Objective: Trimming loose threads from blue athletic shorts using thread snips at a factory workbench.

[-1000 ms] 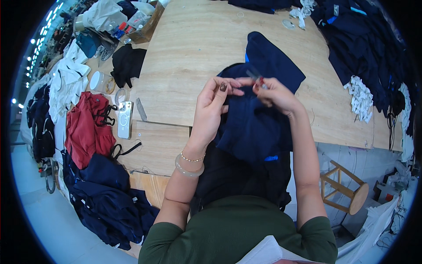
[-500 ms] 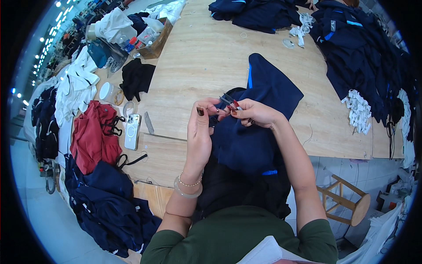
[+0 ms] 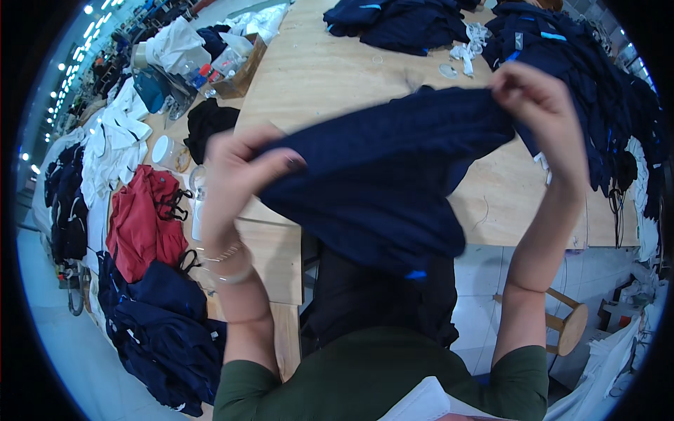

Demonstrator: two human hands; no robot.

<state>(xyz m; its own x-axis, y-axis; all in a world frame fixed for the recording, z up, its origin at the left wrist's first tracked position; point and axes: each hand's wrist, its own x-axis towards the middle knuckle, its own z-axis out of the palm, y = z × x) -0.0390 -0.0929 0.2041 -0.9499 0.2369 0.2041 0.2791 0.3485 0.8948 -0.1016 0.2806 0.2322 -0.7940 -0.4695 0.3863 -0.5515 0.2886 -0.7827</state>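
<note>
A dark navy garment [image 3: 379,161] with a small bright blue patch near its lower edge is stretched in the air between both my hands, over the table and my lap. My left hand [image 3: 246,168] grips its left end, thumb over the cloth, blurred by motion. The right end, higher and farther out, is pinched in my right hand [image 3: 537,98], fingers curled in. The cloth's upper edge runs in a long band from hand to hand, while the rest hangs in folds. Parts of my fingers are hidden or smeared.
On the wooden table [image 3: 281,91], navy garments [image 3: 569,91] are heaped far right, white scraps [image 3: 472,48] beside them. At left lie a red garment [image 3: 145,224], a clear tub [image 3: 165,151], black cloth [image 3: 208,126] and a filled box [image 3: 242,77]. A wooden stool [image 3: 572,328] stands lower right.
My hands were close together on the garment with a small dark pointed tool between them. They have spread wide apart, lifting and stretching the garment; the tool no longer shows clearly.
</note>
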